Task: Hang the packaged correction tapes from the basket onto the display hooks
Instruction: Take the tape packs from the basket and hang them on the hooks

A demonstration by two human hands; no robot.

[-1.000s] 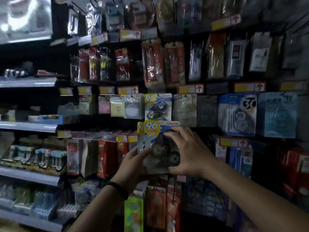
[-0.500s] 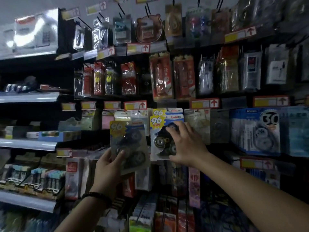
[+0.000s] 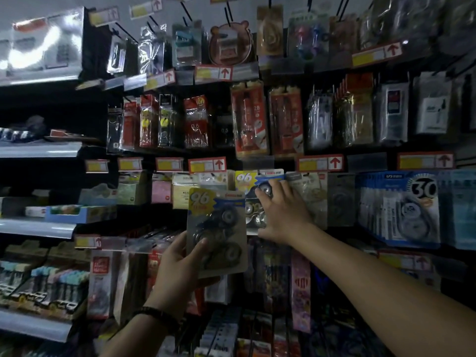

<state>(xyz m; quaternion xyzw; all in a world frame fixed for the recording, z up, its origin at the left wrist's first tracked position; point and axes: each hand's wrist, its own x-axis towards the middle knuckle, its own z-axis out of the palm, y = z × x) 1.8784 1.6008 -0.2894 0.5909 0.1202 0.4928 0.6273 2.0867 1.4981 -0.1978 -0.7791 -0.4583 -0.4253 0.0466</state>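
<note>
In the head view, one pack of correction tape (image 3: 253, 180) is seen against the display wall, in the row just below a red-and-yellow price tag (image 3: 207, 164), with its yellow "96" corner uppermost. The right hand (image 3: 280, 215) is laid on its front. The fingers are spread and nearly straight, pressed flat over the clear blister, and the thumb sits low by the bottom edge; no pinch can be made out. The hook is hidden behind the card, so it cannot be told whether the pack is fully threaded on. It is judged to be at the hook and being seated there.

A second pack (image 3: 216, 228) is held by the left hand (image 3: 177, 264), lower and to the left of the first, out in front of the shelves and apart from any hook. It is gripped at its lower left edge — thumb across the front, fingers curled behind — and is carried upright with a slight tilt.

Blue packs (image 3: 398, 207) marked "30" are hung well to the right in the same row. The basket is not in view, so what is left in it cannot be counted. The task is judged part done — one pack at the hook, and at least the one in the left hand yet to be hung.
</note>
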